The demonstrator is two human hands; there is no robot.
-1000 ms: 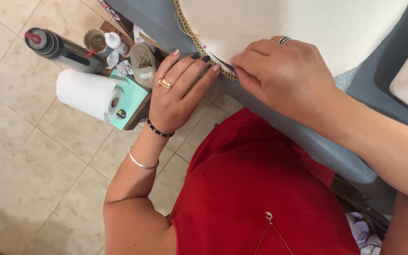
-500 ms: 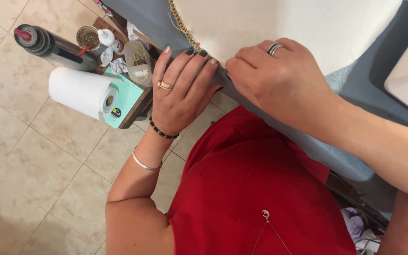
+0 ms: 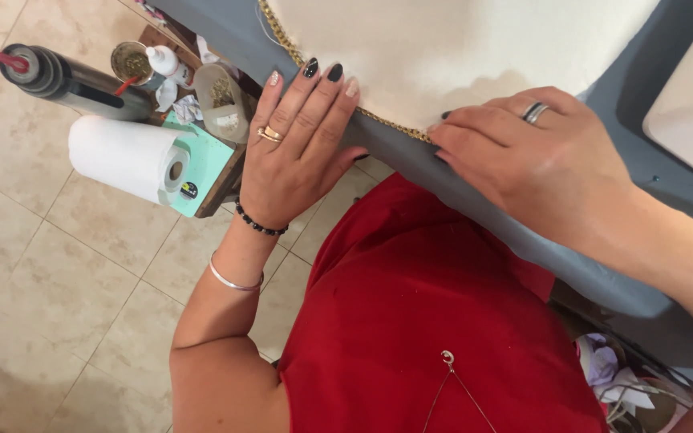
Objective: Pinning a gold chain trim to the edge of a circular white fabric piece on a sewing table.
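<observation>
Since half a second earlier, both hands are being shown farther apart along the gold braid trim (image 3: pixel 378 120), the right hand (image 3: pixel 539 168) having been shifted toward three o'clock while the left hand (image 3: pixel 298 152) is being kept near its former place.

At nine o'clock, a white paper towel roll (image 3: pixel 126 156) is being carried on a small teal stand (image 3: pixel 206 172), with a dark spray can (image 3: pixel 70 78) and a little white bottle (image 3: pixel 164 60) lying just beyond it at ten o'clock, above the beige tiled floor (image 3: pixel 58 305).

Toward the centre, the left hand is being laid flat and open, fingers spread, on the grey padded frame (image 3: pixel 459 200); nothing is being gripped. Its fingertips are touching the edge of the cream fabric panel (image 3: pixel 459 48) at twelve o'clock.

The trim is being run between cream panel and grey frame, from eleven o'clock down to the centre.

At two o'clock, the right hand is being pressed palm down, its curled fingertips pinning the trim's end against the seam.

A red garment (image 3: pixel 427 321) is being seen at six o'clock.
</observation>
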